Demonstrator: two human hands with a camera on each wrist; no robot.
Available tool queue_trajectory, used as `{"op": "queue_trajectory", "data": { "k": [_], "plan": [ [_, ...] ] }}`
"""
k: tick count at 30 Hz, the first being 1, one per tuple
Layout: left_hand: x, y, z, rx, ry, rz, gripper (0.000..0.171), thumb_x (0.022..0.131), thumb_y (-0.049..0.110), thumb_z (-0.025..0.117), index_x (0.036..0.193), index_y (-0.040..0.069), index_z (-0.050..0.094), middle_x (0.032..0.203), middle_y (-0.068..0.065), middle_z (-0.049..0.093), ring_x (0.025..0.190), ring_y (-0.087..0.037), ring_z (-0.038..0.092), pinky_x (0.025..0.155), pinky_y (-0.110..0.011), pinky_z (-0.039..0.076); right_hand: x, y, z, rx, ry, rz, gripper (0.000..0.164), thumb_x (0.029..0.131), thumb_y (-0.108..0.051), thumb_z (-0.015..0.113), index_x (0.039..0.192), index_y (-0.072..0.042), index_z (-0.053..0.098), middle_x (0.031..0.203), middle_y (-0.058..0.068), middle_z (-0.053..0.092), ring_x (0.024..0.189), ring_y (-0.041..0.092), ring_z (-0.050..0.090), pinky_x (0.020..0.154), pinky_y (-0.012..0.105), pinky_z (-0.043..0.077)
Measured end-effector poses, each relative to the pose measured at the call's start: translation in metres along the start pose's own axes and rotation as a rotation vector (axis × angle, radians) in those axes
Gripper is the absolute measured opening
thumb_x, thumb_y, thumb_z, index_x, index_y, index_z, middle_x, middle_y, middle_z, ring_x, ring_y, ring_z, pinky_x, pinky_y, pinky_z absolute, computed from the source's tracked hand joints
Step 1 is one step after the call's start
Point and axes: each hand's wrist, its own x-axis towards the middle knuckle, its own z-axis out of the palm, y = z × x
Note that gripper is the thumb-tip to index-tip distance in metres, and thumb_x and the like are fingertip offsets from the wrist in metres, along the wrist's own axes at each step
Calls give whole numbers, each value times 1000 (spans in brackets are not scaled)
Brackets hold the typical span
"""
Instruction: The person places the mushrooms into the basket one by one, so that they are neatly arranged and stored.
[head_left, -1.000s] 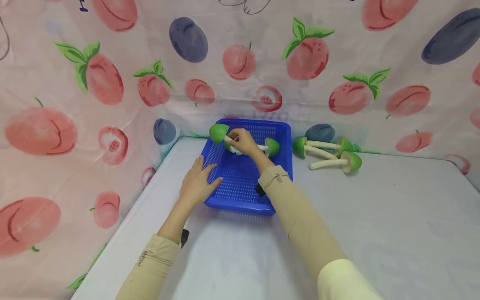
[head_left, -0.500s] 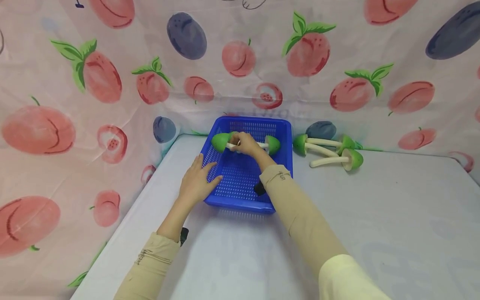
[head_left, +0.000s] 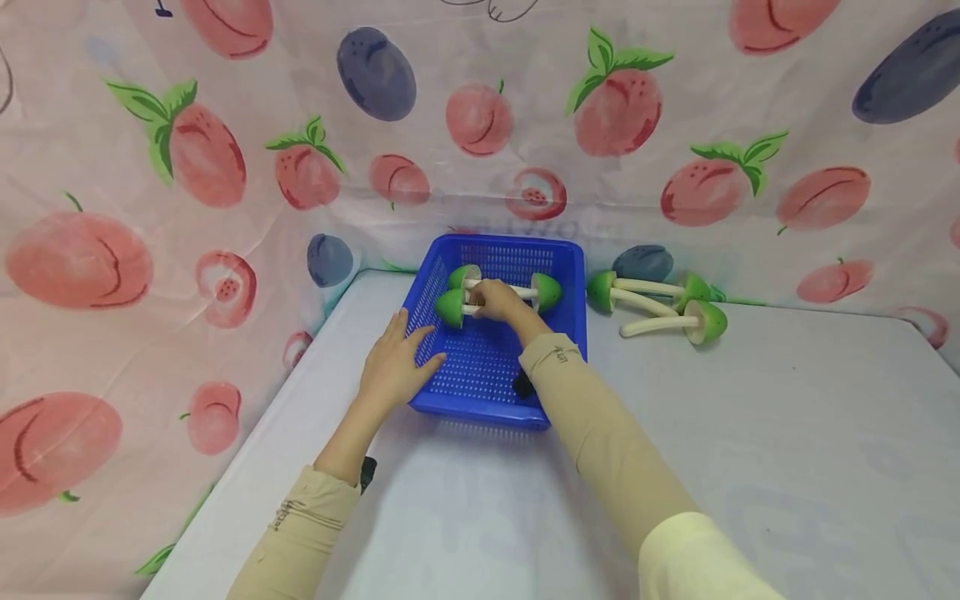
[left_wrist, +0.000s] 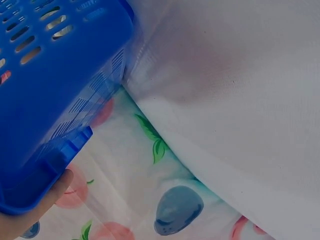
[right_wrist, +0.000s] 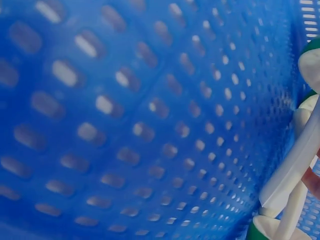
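Note:
A toy mushroom [head_left: 450, 309] with a green half-round cap and pale stem lies low inside the blue perforated basket [head_left: 480, 413]. My right hand [head_left: 497, 300] reaches into the basket and pinches that mushroom's stem, its cap pointing left. In the right wrist view, the pale stem [right_wrist: 290, 167] passes in front of my fingertips [right_wrist: 312, 181]. Behind it in the basket are another green-capped mushroom [head_left: 466, 276] and one with its cap to the right [head_left: 547, 292]. My left hand [head_left: 393, 364] rests along the basket's left rim, thumb and fingers spread.
Right of the basket, several green-capped mushrooms lie together, including one with its cap to the left [head_left: 600, 292] and one nearer the front [head_left: 705, 323]. A fruit-print cloth [head_left: 480, 121] rises behind the white tabletop [head_left: 787, 442] and along its left side.
My right hand has lowered the mushroom from above the basket's left rim into the basket, bringing it slightly right and nearer to me. The left hand has stayed at the rim.

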Motion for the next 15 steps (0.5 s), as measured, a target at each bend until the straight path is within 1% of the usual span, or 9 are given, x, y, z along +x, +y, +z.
{"op": "queue_trajectory", "data": {
  "k": [1,2,4,7,9,12,13,14,15],
  "plan": [
    [0,0,0,-1,-1,0,58,92,42,54,138,8,47,154,-26,18,144,-39,15,113,-58,23,1,2,2,-12,-1,7,21,73,-21,80,91,-14,71,86,2,70,78,19,63,71,31,51],
    [0,0,0,-1,-2,0,58,92,42,54,138,8,47,154,-26,18,144,-39,14,113,-58,23,7,11,9,-22,21,-7,20,73,-20,80,90,-13,71,83,2,69,75,18,62,68,31,50],
    [0,1,0,0,-4,0,58,92,42,54,138,8,47,154,-26,18,144,-39,14,113,-58,23,14,22,16,-15,11,-5,23,73,-22,80,92,-14,71,85,1,69,76,18,62,68,31,50],
    [0,1,0,0,-5,0,58,92,42,54,138,8,47,154,-27,17,144,-40,14,113,-57,23,10,16,13,3,-6,17,23,73,-21,80,93,-14,70,87,2,69,78,18,63,69,30,50],
    [0,1,0,-1,-4,0,58,92,42,54,138,8,48,154,-27,18,144,-40,15,113,-57,23,-5,-7,-3,19,-67,89,25,76,-20,78,99,-13,70,96,4,70,88,20,64,79,31,52],
    [0,0,0,-2,-2,-1,58,92,42,54,138,8,48,154,-27,18,144,-39,15,113,-57,23,-36,-48,-28,13,-74,133,24,79,-13,75,101,-8,69,101,9,70,94,23,64,84,34,52],
    [0,0,0,-3,-1,-1,58,92,42,54,138,8,48,154,-26,18,144,-39,15,113,-58,23,-43,-56,-32,10,-66,131,24,78,-11,75,101,-7,69,101,10,70,94,24,64,84,34,52],
    [0,0,1,-3,0,0,58,92,42,54,138,8,48,154,-26,18,144,-40,15,113,-58,23,-54,-70,-40,-5,-88,166,25,81,-9,72,106,-5,68,107,12,68,101,26,63,91,36,51],
    [0,0,1,-2,1,0,58,92,42,54,138,8,48,154,-26,18,144,-39,15,113,-58,23,-58,-74,-43,-11,-80,157,25,81,-8,71,106,-4,67,108,13,68,101,27,63,90,36,51]
  ]
}}
